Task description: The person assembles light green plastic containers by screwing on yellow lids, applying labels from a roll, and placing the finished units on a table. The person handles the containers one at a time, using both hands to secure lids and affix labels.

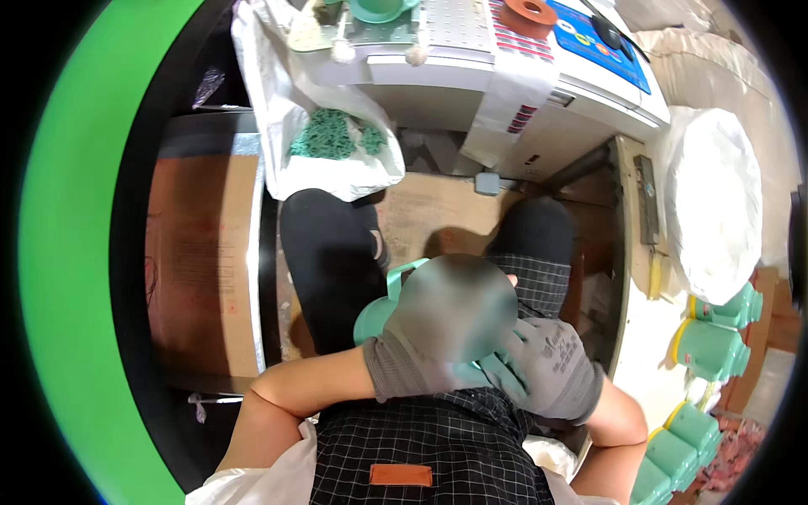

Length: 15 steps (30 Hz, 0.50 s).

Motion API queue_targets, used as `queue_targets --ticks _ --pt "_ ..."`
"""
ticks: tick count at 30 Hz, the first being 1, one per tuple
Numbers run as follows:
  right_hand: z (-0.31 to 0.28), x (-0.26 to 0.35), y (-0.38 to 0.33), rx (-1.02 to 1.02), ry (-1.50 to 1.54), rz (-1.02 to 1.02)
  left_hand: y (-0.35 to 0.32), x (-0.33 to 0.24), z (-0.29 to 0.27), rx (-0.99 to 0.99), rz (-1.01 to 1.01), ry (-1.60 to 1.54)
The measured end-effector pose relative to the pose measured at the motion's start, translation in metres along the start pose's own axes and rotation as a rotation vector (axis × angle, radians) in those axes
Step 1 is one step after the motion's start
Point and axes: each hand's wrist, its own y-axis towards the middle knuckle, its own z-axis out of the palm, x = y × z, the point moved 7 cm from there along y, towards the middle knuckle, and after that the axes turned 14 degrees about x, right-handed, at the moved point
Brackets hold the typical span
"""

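Note:
Both hands wear grey knit gloves and meet over my lap. My left hand (pixel 394 370) reaches in from the lower left, its fingers hidden under a blurred patch. It grips a teal plastic cup (pixel 375 315) with a looped handle. My right hand (pixel 549 362) closes on the same cup from the right, with a strip of teal showing under its fingers. The cup rests above my black-clad knees and checked apron.
A white machine bench (pixel 471 80) stands ahead, carrying an orange tape roll (pixel 528 10) and another teal cup (pixel 379 8). A white bag of green scraps (pixel 335 139) hangs at its front. A cardboard box (pixel 202 261) sits left. Teal containers (pixel 714 347) and a white sack (pixel 715 202) stand right.

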Motion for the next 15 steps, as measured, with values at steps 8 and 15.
queue_targets --ticks 8,15 --pt "0.024 -0.033 -0.036 0.199 -0.037 0.153 0.034 -0.020 0.056 0.165 0.113 0.041" --pt "0.019 -0.029 -0.035 0.041 0.058 0.216 0.034 -0.007 0.059 0.381 0.065 0.067"
